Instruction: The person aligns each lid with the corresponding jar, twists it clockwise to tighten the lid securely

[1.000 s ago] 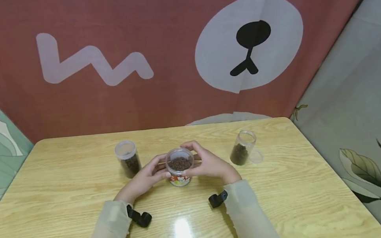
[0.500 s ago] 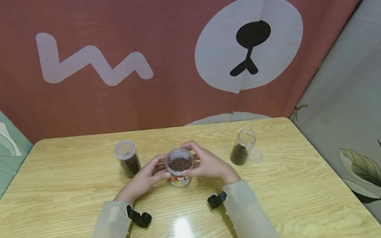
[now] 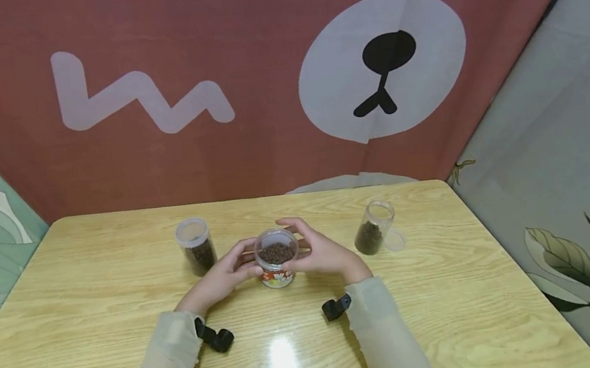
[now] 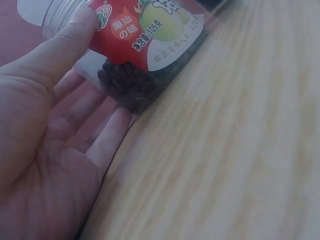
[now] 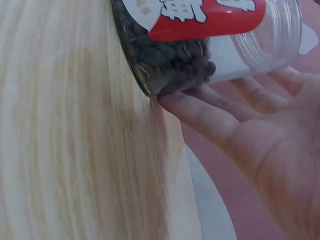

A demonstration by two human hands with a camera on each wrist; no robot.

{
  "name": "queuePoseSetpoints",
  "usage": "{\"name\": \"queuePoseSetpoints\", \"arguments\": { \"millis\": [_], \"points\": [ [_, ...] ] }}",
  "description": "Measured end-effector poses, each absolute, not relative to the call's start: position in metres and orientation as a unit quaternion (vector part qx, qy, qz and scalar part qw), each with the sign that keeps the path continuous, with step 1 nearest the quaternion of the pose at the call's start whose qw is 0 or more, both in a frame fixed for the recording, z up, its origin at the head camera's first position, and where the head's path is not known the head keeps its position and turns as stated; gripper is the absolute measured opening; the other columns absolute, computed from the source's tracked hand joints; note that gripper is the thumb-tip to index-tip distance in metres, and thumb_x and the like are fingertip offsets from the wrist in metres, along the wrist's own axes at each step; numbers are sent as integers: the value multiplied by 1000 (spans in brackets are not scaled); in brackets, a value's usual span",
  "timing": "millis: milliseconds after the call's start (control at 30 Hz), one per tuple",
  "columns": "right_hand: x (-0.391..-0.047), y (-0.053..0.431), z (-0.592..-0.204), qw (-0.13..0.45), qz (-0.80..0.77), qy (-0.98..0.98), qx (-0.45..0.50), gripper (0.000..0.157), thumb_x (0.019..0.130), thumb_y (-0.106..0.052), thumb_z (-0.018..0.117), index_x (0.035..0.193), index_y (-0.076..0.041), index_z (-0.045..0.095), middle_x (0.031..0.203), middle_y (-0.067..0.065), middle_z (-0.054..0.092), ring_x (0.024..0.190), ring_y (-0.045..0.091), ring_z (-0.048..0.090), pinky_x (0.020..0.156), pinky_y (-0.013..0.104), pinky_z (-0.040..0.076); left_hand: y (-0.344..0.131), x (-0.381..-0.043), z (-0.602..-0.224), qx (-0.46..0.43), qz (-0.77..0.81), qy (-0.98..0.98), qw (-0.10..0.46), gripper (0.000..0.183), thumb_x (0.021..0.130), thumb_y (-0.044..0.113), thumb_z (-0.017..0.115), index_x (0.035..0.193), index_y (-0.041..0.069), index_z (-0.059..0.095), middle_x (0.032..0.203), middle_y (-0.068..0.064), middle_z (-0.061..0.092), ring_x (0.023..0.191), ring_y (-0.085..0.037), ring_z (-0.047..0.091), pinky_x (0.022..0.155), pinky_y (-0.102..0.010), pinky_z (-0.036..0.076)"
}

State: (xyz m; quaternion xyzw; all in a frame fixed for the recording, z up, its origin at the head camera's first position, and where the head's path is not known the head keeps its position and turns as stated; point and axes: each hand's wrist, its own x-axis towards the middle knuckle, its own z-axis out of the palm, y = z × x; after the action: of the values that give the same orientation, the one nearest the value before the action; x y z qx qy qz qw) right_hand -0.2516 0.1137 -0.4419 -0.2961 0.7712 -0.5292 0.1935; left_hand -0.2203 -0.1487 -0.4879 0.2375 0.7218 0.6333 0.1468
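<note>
A clear plastic jar (image 3: pixel 277 277) with a red printed label stands at mid-table, its mouth uncovered and small dark brown pieces inside. My left hand (image 3: pixel 222 277) holds it from the left, thumb at the front and fingers reaching behind. From the other side my right hand (image 3: pixel 327 256) grips it, thumb on the front near the rim and forefinger extended behind the rim. The left wrist view shows the thumb (image 4: pixel 75 30) lying against the upper part of the jar (image 4: pixel 150 35). In the right wrist view, fingers (image 5: pixel 200 110) lie along the jar's side (image 5: pixel 225 55).
A lidded jar (image 3: pixel 196 248) of dark pieces stands on the left of the wooden table (image 3: pixel 97 331). To the right is an uncapped jar (image 3: pixel 374 231), partly filled, with a clear round lid (image 3: pixel 395 240) lying beside it. A brown printed cloth (image 3: pixel 263 151) hangs behind the table.
The right forefinger has lifted and straightened slightly by the jar's rim. Otherwise both hands keep their hold, and the head view has shifted a little.
</note>
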Motion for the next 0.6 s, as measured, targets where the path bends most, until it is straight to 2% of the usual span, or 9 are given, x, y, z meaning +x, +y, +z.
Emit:
{"name": "queuePoseSetpoints", "arguments": {
  "millis": [133,300,500,600],
  "points": [
    [-253,115,-443,210,-544,751,-309,81,89,-8,76,157,-12,33,151,10,41,132,37,51,104,48,49,-150,-221,-488,239,634,720,150,62,101,16,64,155,8,35,154,-20,42,141,-41,41,112,-50,42],
    [-253,113,-443,203,-546,753,-307,73,89,-7,78,151,-15,40,146,11,46,128,37,55,101,46,52,-150,-221,-488,242,635,718,149,62,101,16,64,155,8,35,154,-20,42,140,-41,42,111,-48,43],
    [-250,108,-442,184,-525,782,-281,71,86,-18,84,141,-15,40,137,12,53,123,32,59,97,44,54,-150,-220,-488,242,640,715,147,61,100,14,64,154,7,36,153,-20,43,140,-41,42,111,-47,43],
    [-250,108,-442,180,-518,790,-272,75,85,-22,85,143,-16,38,137,11,53,123,31,59,98,45,54,-150,-220,-488,239,641,714,145,61,100,14,64,154,8,36,153,-20,43,140,-41,42,111,-48,43]
  ]
}}
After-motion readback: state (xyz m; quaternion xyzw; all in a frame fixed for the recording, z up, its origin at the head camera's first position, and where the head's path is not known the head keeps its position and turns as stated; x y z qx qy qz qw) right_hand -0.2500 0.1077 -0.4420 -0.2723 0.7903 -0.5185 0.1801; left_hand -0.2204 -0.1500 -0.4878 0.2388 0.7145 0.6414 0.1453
